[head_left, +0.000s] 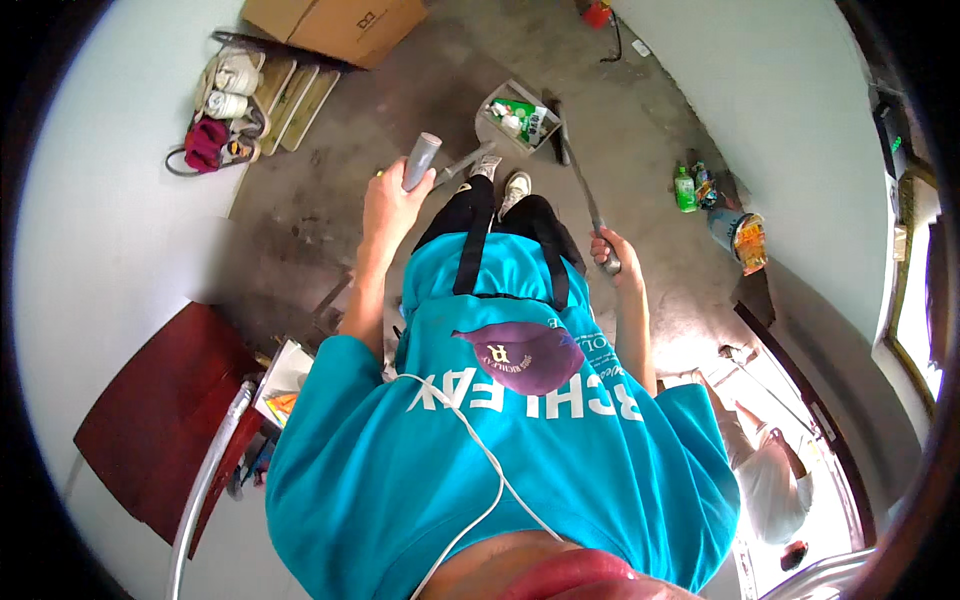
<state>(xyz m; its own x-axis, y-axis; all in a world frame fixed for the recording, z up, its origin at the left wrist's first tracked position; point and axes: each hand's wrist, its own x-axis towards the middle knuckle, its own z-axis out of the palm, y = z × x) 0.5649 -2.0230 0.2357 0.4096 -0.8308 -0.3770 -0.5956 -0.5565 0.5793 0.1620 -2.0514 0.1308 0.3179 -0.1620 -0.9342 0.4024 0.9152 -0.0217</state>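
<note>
My left hand [393, 208] is closed round the thick grey handle [422, 160] of a long-handled dustpan. That handle slants down toward the dustpan's pan [487, 122], which rests on the floor just beyond my shoes. Inside the pan lie a green packet [520, 108] and crumpled white scraps [510, 124]. In my right hand [620, 258] I grip a broom by the end of its grey stick [585, 190]. The broom's dark head [560, 132] stands against the right side of the pan; its bristles are hard to make out.
A cardboard box [345, 28] and a rack [300, 108] with shoes and bags stand far left. By the right wall are a green bottle [685, 190] and a bin [728, 230] with an orange wrapper. A red-brown panel [165, 405] is near left; another person [765, 480] is near right.
</note>
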